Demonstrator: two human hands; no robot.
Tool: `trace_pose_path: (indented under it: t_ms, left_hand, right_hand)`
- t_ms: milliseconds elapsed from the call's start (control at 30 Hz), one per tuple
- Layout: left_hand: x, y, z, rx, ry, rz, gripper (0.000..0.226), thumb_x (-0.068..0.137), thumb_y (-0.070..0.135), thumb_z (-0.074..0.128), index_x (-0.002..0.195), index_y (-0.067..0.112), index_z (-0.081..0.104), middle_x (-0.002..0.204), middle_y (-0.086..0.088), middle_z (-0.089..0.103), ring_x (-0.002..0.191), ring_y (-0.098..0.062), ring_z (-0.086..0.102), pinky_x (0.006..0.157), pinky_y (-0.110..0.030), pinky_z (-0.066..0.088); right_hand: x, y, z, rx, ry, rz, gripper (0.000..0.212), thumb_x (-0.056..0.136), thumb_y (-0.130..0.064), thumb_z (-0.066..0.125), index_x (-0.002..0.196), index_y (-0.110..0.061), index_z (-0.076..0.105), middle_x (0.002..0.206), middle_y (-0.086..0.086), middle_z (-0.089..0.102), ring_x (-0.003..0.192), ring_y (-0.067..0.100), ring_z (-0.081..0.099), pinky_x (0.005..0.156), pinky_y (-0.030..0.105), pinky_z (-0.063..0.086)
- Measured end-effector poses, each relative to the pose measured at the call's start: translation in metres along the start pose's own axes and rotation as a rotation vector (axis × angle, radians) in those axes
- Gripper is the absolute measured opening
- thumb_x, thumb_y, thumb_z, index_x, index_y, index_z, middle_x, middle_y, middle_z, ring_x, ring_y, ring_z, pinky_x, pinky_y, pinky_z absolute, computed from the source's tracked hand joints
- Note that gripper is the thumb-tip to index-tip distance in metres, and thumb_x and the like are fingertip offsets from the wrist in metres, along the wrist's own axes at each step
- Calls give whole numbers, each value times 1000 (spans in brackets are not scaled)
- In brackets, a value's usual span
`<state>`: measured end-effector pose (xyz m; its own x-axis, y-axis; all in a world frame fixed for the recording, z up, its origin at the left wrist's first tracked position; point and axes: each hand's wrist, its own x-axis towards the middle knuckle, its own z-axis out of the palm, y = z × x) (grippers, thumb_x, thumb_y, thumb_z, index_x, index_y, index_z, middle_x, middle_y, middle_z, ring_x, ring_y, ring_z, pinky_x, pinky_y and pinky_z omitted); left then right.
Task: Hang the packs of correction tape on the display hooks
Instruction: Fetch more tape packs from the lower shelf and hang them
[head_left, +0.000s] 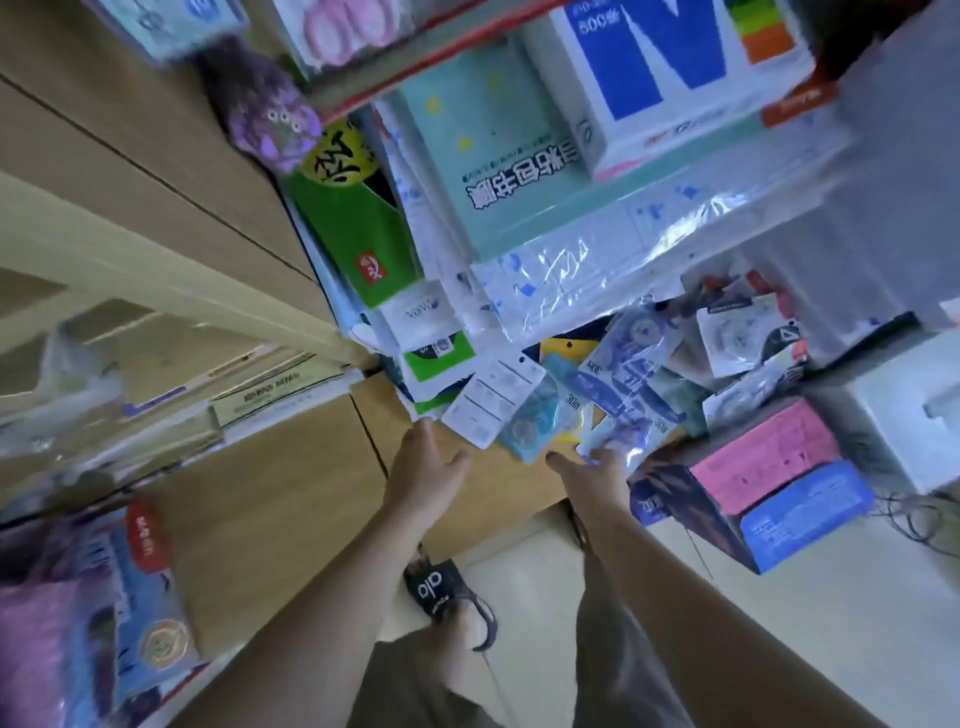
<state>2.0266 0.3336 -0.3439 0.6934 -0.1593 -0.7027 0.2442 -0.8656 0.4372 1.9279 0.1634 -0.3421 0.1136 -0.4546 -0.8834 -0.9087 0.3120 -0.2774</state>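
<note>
Several packs of correction tape lie in a loose heap on a low surface, blue and clear blister cards overlapping. One pack lies face down with its white printed back up. My right hand reaches to the heap's near edge, its fingers touching a blue pack; whether they curl round it is hidden. My left hand is stretched out flat just below the white-backed pack, fingers straight, holding nothing. No display hooks are visible.
A stack of paper reams and plastic-wrapped stationery towers behind the heap. A dark box with pink and blue labels sits right of my right hand. Wooden cabinet fronts fill the left. My sandalled foot stands on the tiled floor below.
</note>
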Motion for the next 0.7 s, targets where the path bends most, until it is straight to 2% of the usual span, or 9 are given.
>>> trace_pose_path:
  t_ms: [67,133,233,300,400,467,533,633,700]
  left_hand:
    - [26,-11,18,5,-43,32,65,98,22,69,156,14,39,155,-9,47,140,-26,50,103,-30,41]
    - [51,-18,34,29,-84,58,71,96,20,73,157,14,38,154,-9,46,141,-27,50,104,-26,40]
    - [82,-25,54,26,-77,54,77,92,25,79,154,9,36,149,-15,46,139,-30,50,113,-43,47]
    - [97,-29,64,2,-52,33,87,89,26,83,157,8,32,150,-17,46,140,-33,49,113,-52,48]
    - [109,-30,74,-8,18,9,95,85,28,86,158,7,30,151,-17,49,140,-37,50,113,-53,47]
    - [111,-30,76,134,61,-14,86,86,34,84,153,9,36,147,-17,51,135,-39,51,108,-52,48]
    - [109,-30,75,204,77,43,59,89,32,81,135,14,49,135,-14,59,124,-38,57,97,-50,54]
    - [97,-29,75,103,61,230,26,94,20,73,110,18,53,113,-3,64,99,-24,65,64,-25,51]
    - [86,-24,77,116,9,354,24,96,31,74,107,21,55,105,1,63,87,-17,66,58,-19,46]
  right_hand:
    - [25,2,11,42,-21,29,76,88,-34,78,151,-6,44,106,3,61,117,29,58,98,37,45]
    - [45,2,19,87,-33,49,75,89,-36,77,150,-8,44,117,7,55,111,27,54,91,33,41]
    - [68,2,30,171,-55,87,66,89,-35,77,143,-11,47,111,4,52,100,23,49,82,31,39]
    - [81,3,40,243,-72,125,62,86,-35,80,134,-6,53,102,4,55,85,20,52,66,31,39]
    - [94,4,50,332,-68,169,55,85,-30,81,130,-6,57,90,0,56,73,11,50,57,26,36]
    - [100,6,56,380,-68,181,55,85,-27,82,130,-8,57,99,3,62,77,10,54,61,26,43]
    - [106,8,60,418,-61,190,59,82,-32,84,129,-9,56,110,6,66,86,15,62,75,33,55]
    - [107,11,59,453,-76,191,63,82,-48,76,130,-13,55,115,9,68,104,26,69,98,48,59]
    - [104,15,56,489,-110,172,72,78,-63,66,132,-17,55,119,9,70,107,28,70,100,50,58]
